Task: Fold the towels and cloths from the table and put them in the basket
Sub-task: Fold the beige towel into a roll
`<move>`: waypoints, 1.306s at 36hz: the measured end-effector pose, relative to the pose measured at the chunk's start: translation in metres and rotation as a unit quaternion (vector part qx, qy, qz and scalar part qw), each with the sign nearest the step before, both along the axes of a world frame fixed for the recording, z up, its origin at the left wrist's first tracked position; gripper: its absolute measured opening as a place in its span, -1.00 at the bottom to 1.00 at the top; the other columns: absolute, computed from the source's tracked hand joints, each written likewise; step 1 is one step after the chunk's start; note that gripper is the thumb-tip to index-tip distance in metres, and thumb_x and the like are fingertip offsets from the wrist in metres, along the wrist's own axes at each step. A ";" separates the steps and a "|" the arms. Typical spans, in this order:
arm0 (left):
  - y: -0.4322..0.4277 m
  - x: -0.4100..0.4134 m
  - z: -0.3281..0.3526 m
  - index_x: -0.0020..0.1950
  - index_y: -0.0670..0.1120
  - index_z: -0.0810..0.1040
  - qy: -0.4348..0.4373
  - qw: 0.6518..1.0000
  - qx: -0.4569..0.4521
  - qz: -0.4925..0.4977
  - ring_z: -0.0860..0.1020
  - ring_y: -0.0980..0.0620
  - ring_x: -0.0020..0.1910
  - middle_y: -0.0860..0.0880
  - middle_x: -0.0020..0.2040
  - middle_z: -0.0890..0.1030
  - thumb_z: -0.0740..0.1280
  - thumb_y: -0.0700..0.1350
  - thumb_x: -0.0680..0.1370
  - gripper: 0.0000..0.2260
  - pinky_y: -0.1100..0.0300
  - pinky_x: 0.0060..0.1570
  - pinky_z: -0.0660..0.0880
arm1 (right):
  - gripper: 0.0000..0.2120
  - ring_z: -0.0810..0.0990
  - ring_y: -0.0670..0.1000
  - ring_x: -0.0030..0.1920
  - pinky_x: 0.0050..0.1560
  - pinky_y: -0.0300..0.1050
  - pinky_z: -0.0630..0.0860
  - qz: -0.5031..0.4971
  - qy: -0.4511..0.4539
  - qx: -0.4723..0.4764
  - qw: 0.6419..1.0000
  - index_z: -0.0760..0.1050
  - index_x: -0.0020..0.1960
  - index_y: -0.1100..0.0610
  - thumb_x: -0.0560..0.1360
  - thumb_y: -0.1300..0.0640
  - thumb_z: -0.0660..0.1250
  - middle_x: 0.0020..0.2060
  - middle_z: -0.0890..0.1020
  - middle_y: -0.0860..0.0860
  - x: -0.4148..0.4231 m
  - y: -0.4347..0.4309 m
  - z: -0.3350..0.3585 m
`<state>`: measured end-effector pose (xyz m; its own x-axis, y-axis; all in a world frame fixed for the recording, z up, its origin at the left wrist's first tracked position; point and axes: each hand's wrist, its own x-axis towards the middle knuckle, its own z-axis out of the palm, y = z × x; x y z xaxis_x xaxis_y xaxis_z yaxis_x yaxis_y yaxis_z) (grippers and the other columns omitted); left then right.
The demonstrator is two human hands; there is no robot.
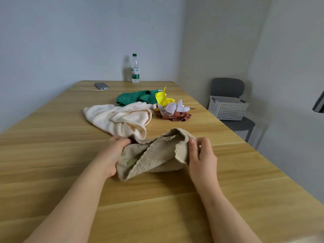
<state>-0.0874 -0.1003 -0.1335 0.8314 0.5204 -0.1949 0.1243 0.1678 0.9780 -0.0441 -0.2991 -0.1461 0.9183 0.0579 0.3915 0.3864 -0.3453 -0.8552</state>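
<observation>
Tan towel (154, 155) is lying bunched and unfolded on the near middle of the tabletop (52, 155), between the two hands. The left hand (112, 155) is gripping its left end, wrapped round the pile. The right hand (201, 158) is pinching the ragged right edge between thumb and fingers (192, 148). Neither hand is released.

Judgement: the step in hand is the opening one for this piece, taking it up and finding its edges. No fold is showing yet.

Cream towel (119, 118) is lying crumpled just beyond, its near corner touching the tan towel beside the left hand. Farther back, a green cloth (135, 98), yellow cloth (162, 99), dotted cloth (172, 108) and brown cloth (175, 116) are sitting in a loose heap, all unfolded. The basket (228, 109) is standing on a chair (228, 86) off the right side of the tabletop, well apart from the hands; its contents cannot be made out. A bottle (135, 69) and a phone (101, 85) are sitting at the far end.

Judgement: the task is only beginning, with six pieces lying on the tabletop. The next move is calling for the hands to draw apart and spread the tan towel flat, then to bring matching corners together. The cream towel's touching corner is likely to drag along, so the tan towel wants pulling nearer first. Placing it afterwards is going to need a long reach to the right.
</observation>
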 end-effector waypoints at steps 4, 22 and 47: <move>0.001 -0.004 0.009 -0.10 -0.12 0.57 -0.016 0.993 -0.112 -0.031 0.60 -0.06 -0.30 -0.09 -0.36 0.66 0.23 -0.09 0.56 -0.83 0.14 -0.28 0.47 | -0.75 0.45 -0.01 -0.29 -0.23 -0.11 0.42 0.053 0.055 0.068 0.995 0.39 -0.25 0.10 0.57 0.03 0.21 -0.37 0.50 -0.04 0.004 -0.003 0.006; -0.032 0.005 -0.018 0.43 0.14 0.27 0.019 0.849 0.506 -0.151 0.30 0.06 0.38 0.12 0.44 0.29 0.20 0.03 0.59 -0.60 0.10 0.38 0.23 | -0.62 0.37 0.07 0.22 0.18 -0.06 0.26 -0.081 0.010 -0.251 0.965 0.41 0.22 -0.02 0.49 -0.19 0.24 0.17 0.45 0.01 0.019 0.000 -0.006; -0.053 -0.001 -0.013 0.07 0.08 0.49 -0.012 0.779 0.606 -0.161 0.49 0.18 -0.21 0.14 -0.14 0.55 0.23 0.02 0.57 -0.88 0.28 -0.23 0.39 | -0.94 0.48 0.02 -0.20 -0.27 -0.18 0.38 0.025 0.055 -0.170 0.984 0.43 -0.16 0.09 0.49 0.16 0.25 -0.33 0.51 -0.08 0.014 -0.009 -0.010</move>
